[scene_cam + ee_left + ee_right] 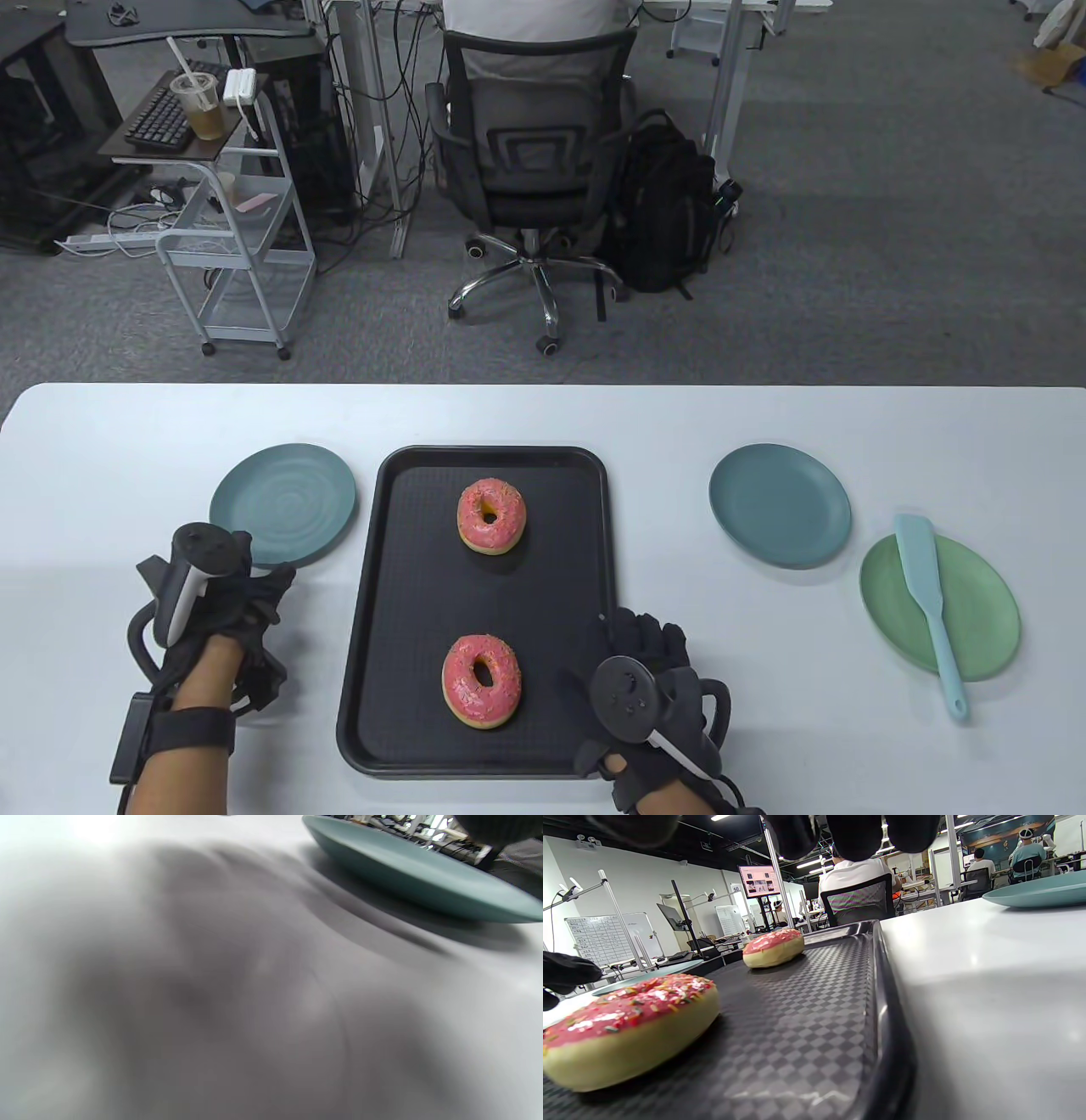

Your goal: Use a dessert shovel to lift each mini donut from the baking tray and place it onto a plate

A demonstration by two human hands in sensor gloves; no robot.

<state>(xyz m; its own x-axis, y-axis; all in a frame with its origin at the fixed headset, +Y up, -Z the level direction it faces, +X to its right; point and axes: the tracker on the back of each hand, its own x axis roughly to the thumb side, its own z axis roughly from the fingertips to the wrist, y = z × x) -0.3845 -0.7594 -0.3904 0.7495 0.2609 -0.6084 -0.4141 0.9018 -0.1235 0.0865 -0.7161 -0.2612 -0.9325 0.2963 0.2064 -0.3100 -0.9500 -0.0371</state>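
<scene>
While both hands rest on the table [543, 416] in the table view, the baking tray [399, 611] lies between them with two pink donuts: the far donut [491, 515] well ahead of the hands, the near donut [481, 680] just left of the right hand [653, 688]. That hand sits at the tray's right edge, fingers relaxed, holding nothing. The left hand [221, 611] lies left of the tray, just below the left plate [283, 504], fingers loosely curled, also empty. The dessert shovel [927, 607] lies on the green plate [984, 611] far right, apart from both hands; the blue plate [780, 505] is near it.

Left wrist view: mostly blur, only the left plate's rim is clear; fingers can't be made out.

Right wrist view: fingertips [855, 836] hang at the top, cut off. The near donut is close at left, partly cut by the frame.
</scene>
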